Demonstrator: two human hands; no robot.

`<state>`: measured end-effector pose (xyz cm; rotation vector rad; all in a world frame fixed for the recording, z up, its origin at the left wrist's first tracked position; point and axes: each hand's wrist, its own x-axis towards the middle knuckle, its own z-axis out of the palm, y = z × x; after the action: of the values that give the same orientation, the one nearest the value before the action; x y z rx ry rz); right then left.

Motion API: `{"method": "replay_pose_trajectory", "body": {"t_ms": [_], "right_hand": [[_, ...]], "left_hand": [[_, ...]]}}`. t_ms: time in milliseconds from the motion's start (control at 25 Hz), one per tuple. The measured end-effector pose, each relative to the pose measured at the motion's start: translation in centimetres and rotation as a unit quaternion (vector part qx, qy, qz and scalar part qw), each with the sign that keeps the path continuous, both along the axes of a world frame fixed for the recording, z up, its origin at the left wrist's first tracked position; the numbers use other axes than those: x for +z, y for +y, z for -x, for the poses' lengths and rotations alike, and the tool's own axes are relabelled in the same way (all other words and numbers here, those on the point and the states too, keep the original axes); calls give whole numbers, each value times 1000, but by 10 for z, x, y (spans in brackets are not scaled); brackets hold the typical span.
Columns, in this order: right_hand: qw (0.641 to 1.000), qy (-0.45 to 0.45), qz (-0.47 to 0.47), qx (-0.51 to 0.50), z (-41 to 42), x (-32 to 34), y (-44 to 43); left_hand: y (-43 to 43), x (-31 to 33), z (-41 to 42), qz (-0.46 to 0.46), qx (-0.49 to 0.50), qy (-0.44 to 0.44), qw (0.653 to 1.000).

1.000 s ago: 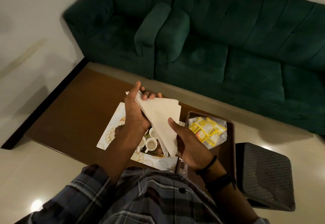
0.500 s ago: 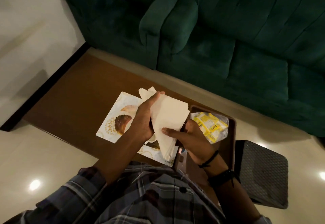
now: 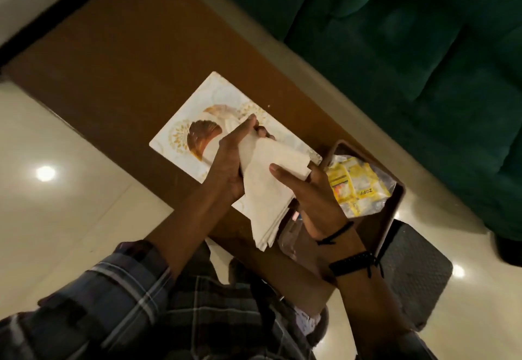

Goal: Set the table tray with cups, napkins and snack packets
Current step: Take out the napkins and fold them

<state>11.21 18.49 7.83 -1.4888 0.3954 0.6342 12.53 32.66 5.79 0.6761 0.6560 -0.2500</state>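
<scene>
Two hands in view: left hand (image 3: 230, 161), right hand (image 3: 312, 198). One stack of white napkins (image 3: 268, 187), several sheets, exact count unclear. One patterned white tray (image 3: 183, 139). One brown tray (image 3: 392, 209). One clear bag of yellow snack packets (image 3: 358, 187), several inside, number can't be told. One brown surface (image 3: 121, 57). One green sofa (image 3: 409, 34). One dark stool (image 3: 415, 272). Two black wristbands (image 3: 353, 260).

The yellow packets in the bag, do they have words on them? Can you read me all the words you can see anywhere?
"ZOFF": printed on one of the yellow snack packets in the clear bag, seen turned around.
The other print on the packets is too small and blurred to read.
The patterned tray shows only pictures, no words.
The napkins held by the left hand and right hand are plain.
</scene>
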Motion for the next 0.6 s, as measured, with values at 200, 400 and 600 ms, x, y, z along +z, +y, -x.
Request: {"method": "replay_pose_trajectory", "body": {"t_ms": [200,400,600], "right_hand": [[999,40,6,-22,-19,-56,2],[997,19,39,-71,-43,-85,-6],[951,-141,271,46,-76,-97,-12]], "left_hand": [[12,-66,0,1,-32,40,999],[0,-105,11,-76,-186,47,979],[-16,-125,3,-153,-258,34,953]]}}
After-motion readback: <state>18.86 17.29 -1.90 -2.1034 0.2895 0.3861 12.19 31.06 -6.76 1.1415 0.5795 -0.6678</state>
